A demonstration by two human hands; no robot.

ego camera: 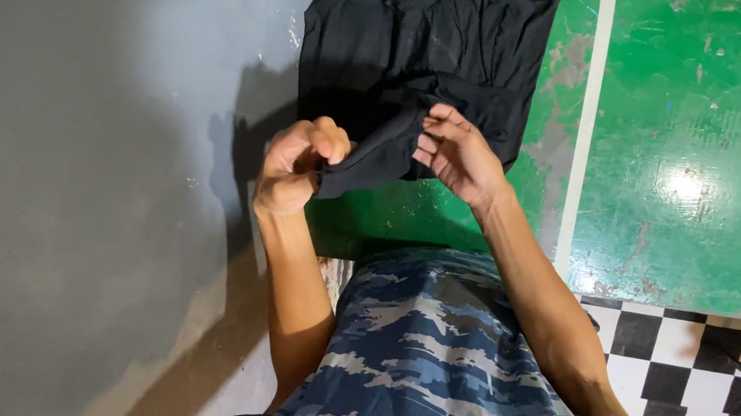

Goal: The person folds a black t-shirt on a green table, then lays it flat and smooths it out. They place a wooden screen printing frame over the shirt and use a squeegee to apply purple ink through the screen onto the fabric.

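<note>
Blue camouflage-patterned shirt fabric (431,381) fills the bottom of the head view. Above it, the left hand (297,165) has its grip closed on one end of a small black cloth piece (380,154), and the right hand (456,152) pinches the other end, just above a folded black garment (421,34) lying on the worn green surface (726,149).

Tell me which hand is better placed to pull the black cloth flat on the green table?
Probably the right hand: it holds the cloth next to the pile. The left hand grips the loose end, away from the table.
</note>
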